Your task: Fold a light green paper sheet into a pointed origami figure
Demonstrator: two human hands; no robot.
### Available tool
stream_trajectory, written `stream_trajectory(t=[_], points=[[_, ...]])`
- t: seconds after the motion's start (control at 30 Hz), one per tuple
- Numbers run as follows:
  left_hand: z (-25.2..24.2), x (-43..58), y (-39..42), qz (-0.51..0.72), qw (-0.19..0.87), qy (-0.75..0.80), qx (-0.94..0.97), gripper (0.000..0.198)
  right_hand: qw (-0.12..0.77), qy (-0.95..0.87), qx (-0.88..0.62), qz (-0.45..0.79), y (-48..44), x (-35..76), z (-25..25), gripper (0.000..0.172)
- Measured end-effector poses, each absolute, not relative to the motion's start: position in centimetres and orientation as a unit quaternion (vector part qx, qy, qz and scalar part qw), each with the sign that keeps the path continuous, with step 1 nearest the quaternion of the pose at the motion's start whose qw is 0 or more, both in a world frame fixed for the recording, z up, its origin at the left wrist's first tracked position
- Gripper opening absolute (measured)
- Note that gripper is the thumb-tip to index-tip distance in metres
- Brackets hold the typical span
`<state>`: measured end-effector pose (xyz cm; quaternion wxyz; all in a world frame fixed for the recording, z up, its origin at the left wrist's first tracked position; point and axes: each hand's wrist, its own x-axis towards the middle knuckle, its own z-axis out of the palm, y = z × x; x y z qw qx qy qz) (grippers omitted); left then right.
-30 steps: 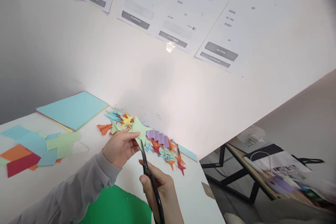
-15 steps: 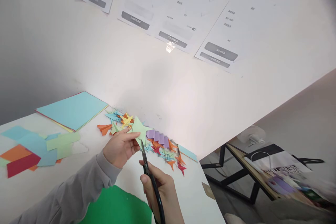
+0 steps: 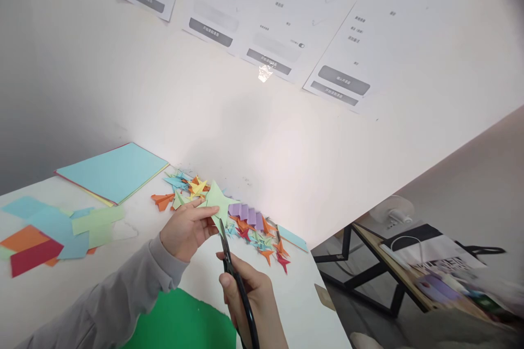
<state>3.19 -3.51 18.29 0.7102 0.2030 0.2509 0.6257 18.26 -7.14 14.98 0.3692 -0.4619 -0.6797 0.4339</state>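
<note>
My left hand (image 3: 189, 228) pinches a pale green paper star (image 3: 220, 203) between thumb and fingers, holding it above the white table. Black scissors (image 3: 238, 278) are gripped in my right hand (image 3: 254, 292), with the blades pointing up and away from me. Their tips meet the star's lower edge; whether the blades are parted there is too small to tell. Behind the star lie a purple pleated paper strip (image 3: 246, 215) and several small folded paper shapes, among them a yellow star (image 3: 198, 186) and an orange folded piece (image 3: 162, 201).
A stack of coloured paper sheets (image 3: 117, 172) lies at the back left, with loose paper pieces (image 3: 39, 240) nearer. A green sheet (image 3: 184, 322) is below my left forearm. Printed pages (image 3: 335, 82) hang on the wall. At right stands a wooden bench (image 3: 403, 278) holding a bag.
Almost nothing differs. The star and both hands keep their places, and the scissors have shifted only very slightly at the star's lower edge.
</note>
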Motion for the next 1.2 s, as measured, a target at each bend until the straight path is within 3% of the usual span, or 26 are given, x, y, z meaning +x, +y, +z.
stream_trajectory(t=[0.4, 1.2], points=[[18.5, 3.3, -3.4, 0.629, 0.710, 0.250, 0.195, 0.012, 0.365, -0.700, -0.450, 0.418, -7.0, 18.4, 15.1, 0.049], [17.9, 3.4, -3.3, 0.627, 0.709, 0.263, 0.191, 0.011, 0.343, -0.689, -0.486, 0.414, -7.7, 18.0, 16.3, 0.055]])
